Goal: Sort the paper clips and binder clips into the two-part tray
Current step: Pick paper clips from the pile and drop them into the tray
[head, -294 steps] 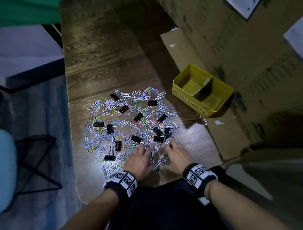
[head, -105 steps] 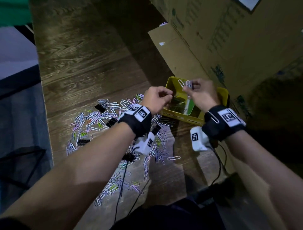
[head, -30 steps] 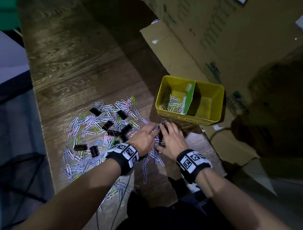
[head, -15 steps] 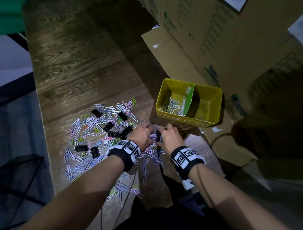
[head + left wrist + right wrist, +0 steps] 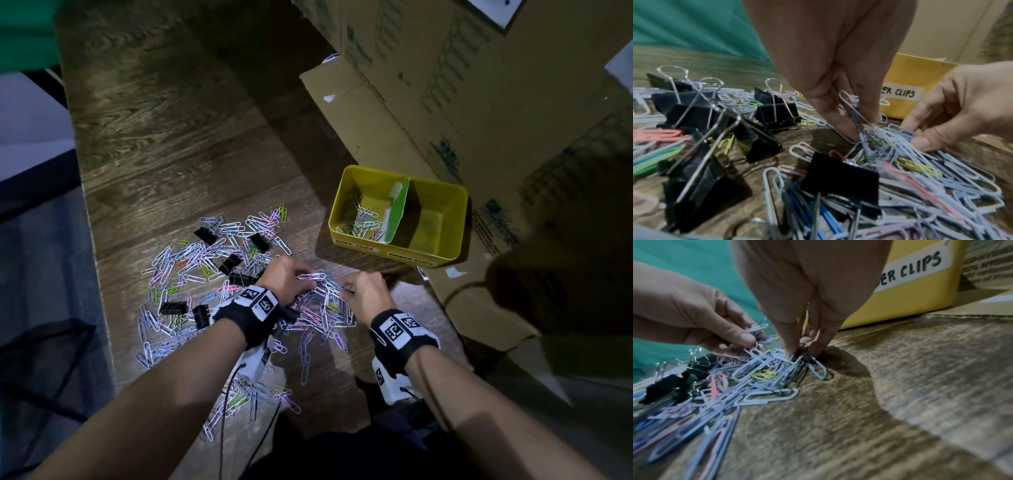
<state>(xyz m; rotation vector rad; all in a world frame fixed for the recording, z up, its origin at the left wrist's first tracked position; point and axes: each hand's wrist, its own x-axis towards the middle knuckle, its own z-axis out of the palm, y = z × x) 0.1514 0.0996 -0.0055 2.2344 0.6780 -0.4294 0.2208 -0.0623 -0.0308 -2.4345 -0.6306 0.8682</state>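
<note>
Coloured paper clips (image 5: pixel 205 263) and black binder clips (image 5: pixel 230 263) lie scattered on the wooden table. The yellow two-part tray (image 5: pixel 455 219) stands to the right; its left part holds paper clips (image 5: pixel 364 224), and I see nothing in its right part. My left hand (image 5: pixel 289 279) pinches a bunch of paper clips (image 5: pixel 857 113) at the pile's near-right edge. My right hand (image 5: pixel 363 291) pinches another bunch of paper clips (image 5: pixel 797 363) just beside it, fingertips down on the table. The two hands are a short gap apart.
Large cardboard boxes (image 5: pixel 445 85) rise behind and right of the tray, with a flat cardboard flap (image 5: pixel 479 308) under it. The table's left edge (image 5: pixel 92 240) drops to the floor. Cables (image 5: pixel 226 394) hang from my wrists over the near clips.
Both hands have curled and drawn slightly apart, each lifting a bunch of paper clips off the pile. Since 3.5 s ago they came back from the tray to the pile.
</note>
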